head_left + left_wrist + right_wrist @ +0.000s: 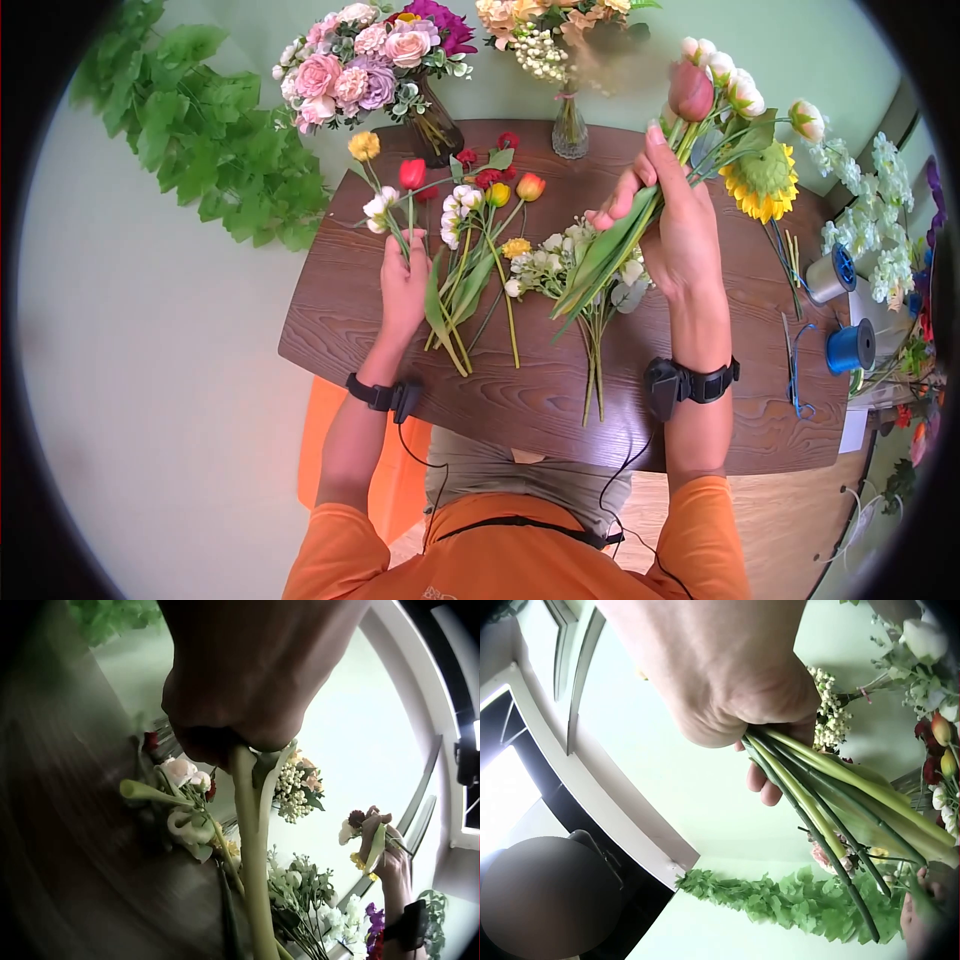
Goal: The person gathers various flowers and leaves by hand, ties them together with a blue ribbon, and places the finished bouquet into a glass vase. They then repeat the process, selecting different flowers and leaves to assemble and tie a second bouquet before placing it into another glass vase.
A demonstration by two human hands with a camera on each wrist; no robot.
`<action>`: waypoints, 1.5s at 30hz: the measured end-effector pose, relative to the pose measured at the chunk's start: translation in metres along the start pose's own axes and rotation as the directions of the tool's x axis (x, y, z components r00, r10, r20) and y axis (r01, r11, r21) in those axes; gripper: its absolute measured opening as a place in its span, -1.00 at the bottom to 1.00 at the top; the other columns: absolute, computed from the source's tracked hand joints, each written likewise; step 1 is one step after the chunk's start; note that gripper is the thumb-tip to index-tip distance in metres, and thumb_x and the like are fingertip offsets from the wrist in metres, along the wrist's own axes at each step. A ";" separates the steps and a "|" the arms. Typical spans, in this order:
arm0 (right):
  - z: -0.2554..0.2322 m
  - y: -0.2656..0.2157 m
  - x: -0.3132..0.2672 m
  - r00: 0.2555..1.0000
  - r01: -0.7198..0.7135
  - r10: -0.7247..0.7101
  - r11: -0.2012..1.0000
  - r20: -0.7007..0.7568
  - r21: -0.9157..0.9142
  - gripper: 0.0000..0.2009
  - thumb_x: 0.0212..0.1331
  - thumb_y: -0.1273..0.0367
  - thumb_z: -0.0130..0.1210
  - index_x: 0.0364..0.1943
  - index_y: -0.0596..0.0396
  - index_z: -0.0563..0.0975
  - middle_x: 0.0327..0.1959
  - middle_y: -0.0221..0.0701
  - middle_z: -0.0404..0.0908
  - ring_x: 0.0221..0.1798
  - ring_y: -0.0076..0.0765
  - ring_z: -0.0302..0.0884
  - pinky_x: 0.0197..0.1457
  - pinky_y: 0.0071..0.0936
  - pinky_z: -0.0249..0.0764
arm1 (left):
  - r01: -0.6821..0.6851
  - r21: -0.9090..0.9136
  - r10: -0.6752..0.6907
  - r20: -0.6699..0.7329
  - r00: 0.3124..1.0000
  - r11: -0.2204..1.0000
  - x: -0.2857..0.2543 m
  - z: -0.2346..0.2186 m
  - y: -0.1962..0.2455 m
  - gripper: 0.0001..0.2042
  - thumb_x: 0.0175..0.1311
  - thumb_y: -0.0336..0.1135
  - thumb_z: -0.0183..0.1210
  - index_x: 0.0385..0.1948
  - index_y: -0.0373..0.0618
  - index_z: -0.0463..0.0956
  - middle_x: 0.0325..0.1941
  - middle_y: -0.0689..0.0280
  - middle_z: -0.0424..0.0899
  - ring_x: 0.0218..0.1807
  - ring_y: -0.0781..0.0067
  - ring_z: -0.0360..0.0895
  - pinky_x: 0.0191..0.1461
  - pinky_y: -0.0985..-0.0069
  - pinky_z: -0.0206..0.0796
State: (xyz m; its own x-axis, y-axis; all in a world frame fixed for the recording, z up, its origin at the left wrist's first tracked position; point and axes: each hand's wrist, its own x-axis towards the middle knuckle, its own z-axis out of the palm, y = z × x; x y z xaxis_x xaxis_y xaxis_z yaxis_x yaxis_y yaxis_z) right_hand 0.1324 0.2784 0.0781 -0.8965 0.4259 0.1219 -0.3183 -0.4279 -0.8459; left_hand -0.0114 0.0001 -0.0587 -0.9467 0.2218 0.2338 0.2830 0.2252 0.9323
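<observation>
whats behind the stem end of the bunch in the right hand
In the head view, white flowers and green leaves show on the brown table. The bunch held by the right hand covers some, so their full number can't be told.

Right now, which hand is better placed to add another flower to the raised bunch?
Probably the left hand: it seems to hold a red tulip by its stem, while the right hand is occupied gripping the bunch.
</observation>
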 end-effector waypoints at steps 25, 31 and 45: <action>-0.004 0.006 0.003 0.999 -0.027 0.027 1.000 0.026 -0.003 -0.60 0.50 0.03 0.01 -0.40 -0.01 0.35 -0.60 -0.26 0.59 -0.55 -0.23 0.67 -0.40 -0.33 0.67 | 0.026 0.198 -0.051 0.119 0.992 0.980 -0.064 -0.069 0.036 -0.80 0.56 -0.27 0.06 0.03 -0.14 0.47 -0.72 0.39 0.43 -0.77 0.43 0.38 -0.64 0.42 0.17; -0.005 0.011 0.005 0.999 -0.029 0.029 0.999 0.027 -0.028 -0.60 0.49 0.02 0.03 -0.40 -0.01 0.35 -0.59 -0.26 0.60 -0.54 -0.22 0.68 -0.42 -0.33 0.66 | -0.343 0.716 0.097 0.362 0.927 0.608 -0.086 -0.090 0.061 -0.75 0.38 -0.47 0.10 0.07 -0.14 0.48 -0.52 -0.05 0.59 -0.51 -0.20 0.53 -0.41 0.04 0.40; -0.002 0.011 0.002 0.998 -0.048 0.049 0.998 0.026 -0.044 -0.58 0.49 -0.01 0.03 -0.41 -0.01 0.35 -0.58 -0.26 0.60 -0.53 -0.20 0.68 -0.41 -0.33 0.66 | -0.312 0.667 -0.037 0.454 0.890 0.676 -0.101 -0.102 0.076 -0.53 0.38 -0.46 0.15 0.34 -0.04 0.42 -0.44 0.09 0.66 -0.44 0.05 0.65 -0.32 0.27 0.47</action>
State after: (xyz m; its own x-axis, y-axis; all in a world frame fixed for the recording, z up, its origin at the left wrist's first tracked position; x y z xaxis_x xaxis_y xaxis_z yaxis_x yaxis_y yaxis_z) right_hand 0.1281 0.2761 0.0679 -0.9189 0.3832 0.0940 -0.2613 -0.4124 -0.8727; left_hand 0.0897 -0.1018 0.0171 -0.7832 0.6199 0.0483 0.5897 0.7160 0.3736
